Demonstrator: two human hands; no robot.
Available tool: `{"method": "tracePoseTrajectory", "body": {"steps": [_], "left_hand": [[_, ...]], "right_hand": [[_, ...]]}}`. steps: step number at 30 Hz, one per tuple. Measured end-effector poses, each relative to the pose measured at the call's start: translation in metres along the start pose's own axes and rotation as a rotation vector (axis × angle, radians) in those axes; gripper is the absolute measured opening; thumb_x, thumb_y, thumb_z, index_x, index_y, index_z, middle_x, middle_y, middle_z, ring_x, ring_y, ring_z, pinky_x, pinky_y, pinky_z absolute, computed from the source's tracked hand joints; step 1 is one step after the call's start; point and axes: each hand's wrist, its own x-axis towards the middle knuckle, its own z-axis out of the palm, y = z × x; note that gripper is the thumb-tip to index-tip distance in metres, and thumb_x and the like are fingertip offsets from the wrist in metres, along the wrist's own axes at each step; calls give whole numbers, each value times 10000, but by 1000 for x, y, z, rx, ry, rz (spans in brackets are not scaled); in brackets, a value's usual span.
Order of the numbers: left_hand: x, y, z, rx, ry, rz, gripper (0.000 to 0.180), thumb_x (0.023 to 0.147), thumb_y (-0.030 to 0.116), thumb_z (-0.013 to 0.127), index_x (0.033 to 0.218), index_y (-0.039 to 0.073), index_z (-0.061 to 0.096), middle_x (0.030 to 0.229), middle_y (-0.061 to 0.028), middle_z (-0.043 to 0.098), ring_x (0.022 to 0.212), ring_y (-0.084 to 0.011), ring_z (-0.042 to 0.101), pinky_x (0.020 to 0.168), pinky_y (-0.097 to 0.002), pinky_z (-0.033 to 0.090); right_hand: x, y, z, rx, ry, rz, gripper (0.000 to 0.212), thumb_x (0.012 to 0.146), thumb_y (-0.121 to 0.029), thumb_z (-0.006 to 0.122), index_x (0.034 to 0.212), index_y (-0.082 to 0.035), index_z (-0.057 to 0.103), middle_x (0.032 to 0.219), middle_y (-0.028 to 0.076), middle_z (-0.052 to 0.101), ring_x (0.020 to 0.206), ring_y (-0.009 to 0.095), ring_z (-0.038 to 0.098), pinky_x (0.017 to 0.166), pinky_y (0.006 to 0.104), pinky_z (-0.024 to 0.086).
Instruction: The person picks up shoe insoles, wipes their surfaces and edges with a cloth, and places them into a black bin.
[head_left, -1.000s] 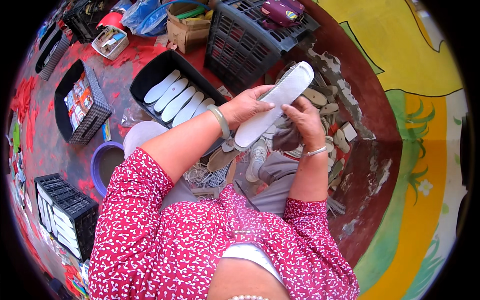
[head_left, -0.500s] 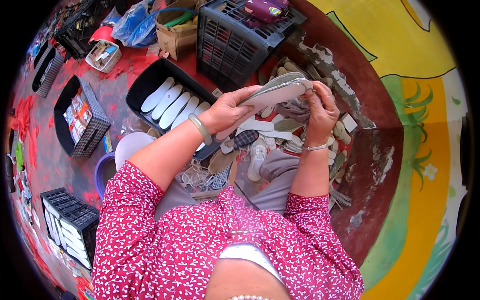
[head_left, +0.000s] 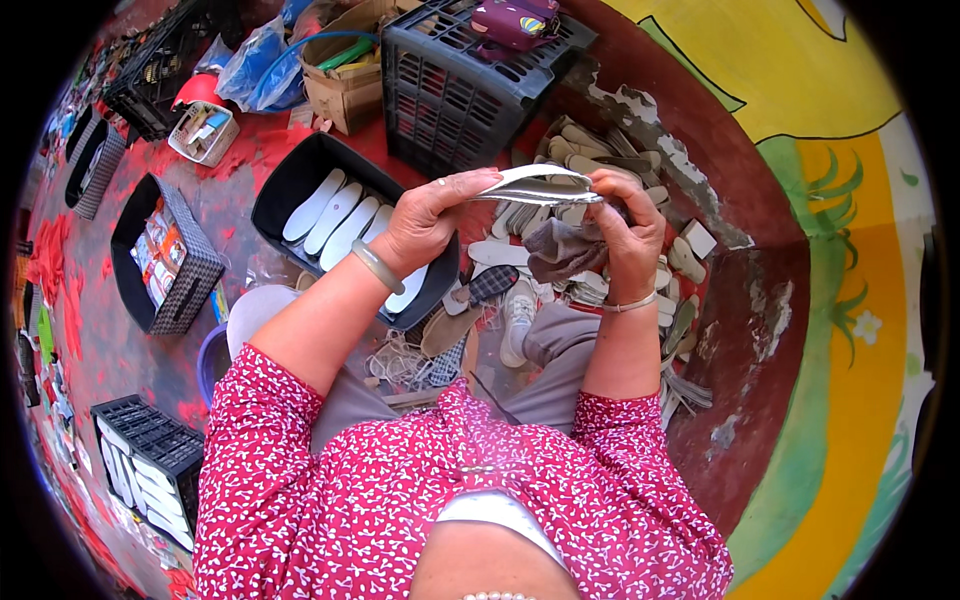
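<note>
A small stack of white and grey shoe insoles (head_left: 530,190) is raised in front of me, seen nearly edge-on, its layers slightly parted. My left hand (head_left: 425,218) is closed on one end, thumb on top. At the other end my right hand (head_left: 632,232) pinches the tip between thumb and fingers. A grey cloth (head_left: 565,250) shows just below the right hand; whether the hand holds part of it I cannot tell. Beneath my hands, a black bin (head_left: 275,205) contains a row of white insoles (head_left: 330,215).
A pile of loose insoles (head_left: 600,150) lies by the wall at the right. A large dark crate (head_left: 440,100) stands ahead, a purple pouch (head_left: 515,22) on top. At left are a patterned box (head_left: 188,275), a purple basin (head_left: 208,350) and a black crate of insoles (head_left: 150,440).
The insoles have tilted from showing their broad face to nearly edge-on, and their layers now part. My left hand has shifted slightly left and down. The grey cloth shows lower and more fully.
</note>
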Motion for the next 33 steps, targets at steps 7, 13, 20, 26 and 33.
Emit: {"method": "tracePoseTrajectory", "body": {"steps": [7, 13, 20, 26, 33], "left_hand": [[8, 10, -12, 469, -72, 337, 489, 729, -199, 463, 1118, 60, 608, 1128, -139, 611, 1114, -313, 553, 970, -374, 418], [0, -4, -19, 467, -206, 213, 472, 702, -104, 580, 1111, 129, 616, 1044, -136, 642, 1010, -305, 604, 889, -364, 470], [-4, -4, -24, 552, -227, 199, 452, 747, -160, 488, 1090, 98, 629, 1077, -124, 635, 1065, -293, 582, 947, -386, 444], [-9, -1, -28, 576, -263, 40, 419, 765, -154, 493, 1081, 83, 630, 1072, -140, 636, 1035, -293, 598, 927, -345, 453], [-10, 13, -50, -17, -44, -445, 339, 838, -86, 514, 1155, 13, 583, 1065, -61, 630, 982, -133, 584, 887, -271, 449]], "right_hand": [[3, -4, -1, 291, -48, 259, 169, 865, -70, 524, 943, 42, 623, 1116, 126, 593, 723, 74, 521, 676, 204, 441], [1, 4, -5, -48, -122, 301, 234, 909, -123, 526, 1040, 41, 629, 1025, 49, 605, 710, 65, 494, 648, 198, 420], [-3, 14, -13, -305, -374, 431, 276, 914, -228, 539, 918, 27, 644, 659, 22, 526, 615, 91, 469, 567, 250, 403], [-8, 50, -5, -1344, -79, 313, 291, 893, -195, 410, 734, -7, 567, 772, 223, 623, 736, 384, 604, 665, 447, 500], [-2, 37, -42, -324, -17, 306, 378, 863, -172, 595, 1195, 1, 547, 1066, 133, 623, 744, 134, 583, 682, 268, 479]]}}
